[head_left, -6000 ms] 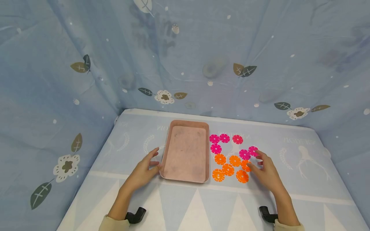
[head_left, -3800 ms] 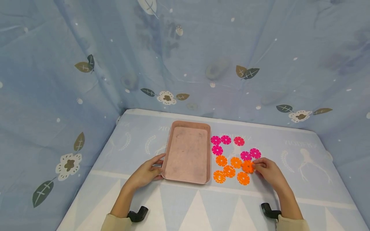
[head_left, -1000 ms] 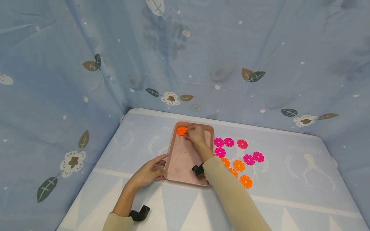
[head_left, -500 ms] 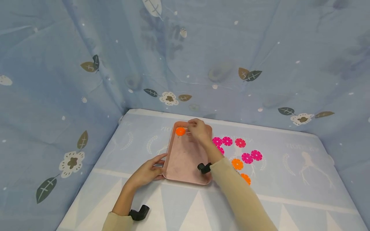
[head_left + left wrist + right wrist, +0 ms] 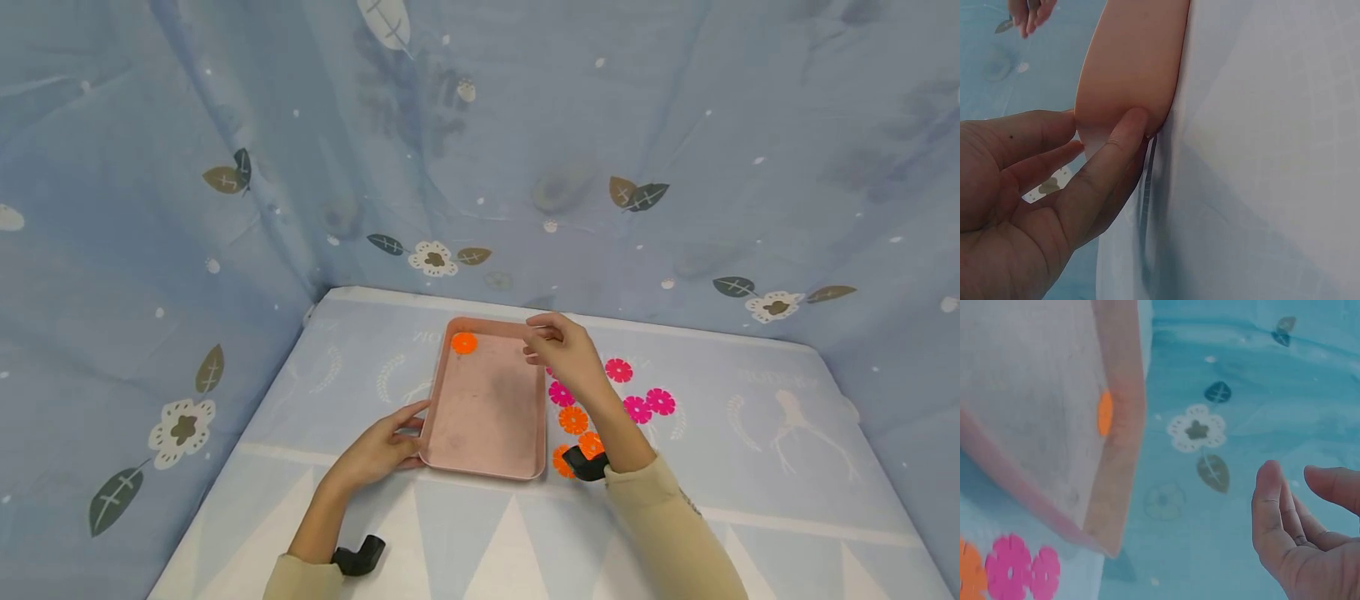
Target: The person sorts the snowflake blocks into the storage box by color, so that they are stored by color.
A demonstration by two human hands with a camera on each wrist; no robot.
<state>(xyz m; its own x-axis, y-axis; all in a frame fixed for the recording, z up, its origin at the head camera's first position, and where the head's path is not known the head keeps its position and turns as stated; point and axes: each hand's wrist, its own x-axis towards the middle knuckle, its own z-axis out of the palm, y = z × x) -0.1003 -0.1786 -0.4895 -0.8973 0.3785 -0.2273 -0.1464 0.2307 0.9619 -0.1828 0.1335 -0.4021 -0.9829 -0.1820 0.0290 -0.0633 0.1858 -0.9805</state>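
Note:
In the head view, a pink rectangular tray lies on the table with one orange notched plastic disc in its far left corner. My left hand holds the tray's near left corner; in the left wrist view the thumb presses the outer wall and the fingers reach round the corner. My right hand is raised over the tray's far right edge, fingers loosely bent and thumb apart, holding nothing. Right of the tray lie loose orange discs and magenta discs, some hidden behind the right arm.
A pale blue and white patterned cloth covers the table. Blue curtains printed with leaves and flowers rise behind it and at the sides. Each wrist carries a black mount.
My right hand picked up an orange disc from the right, laid it in the tray's far left corner, let go and moved back right. My left hand has come to grip the tray's corner.

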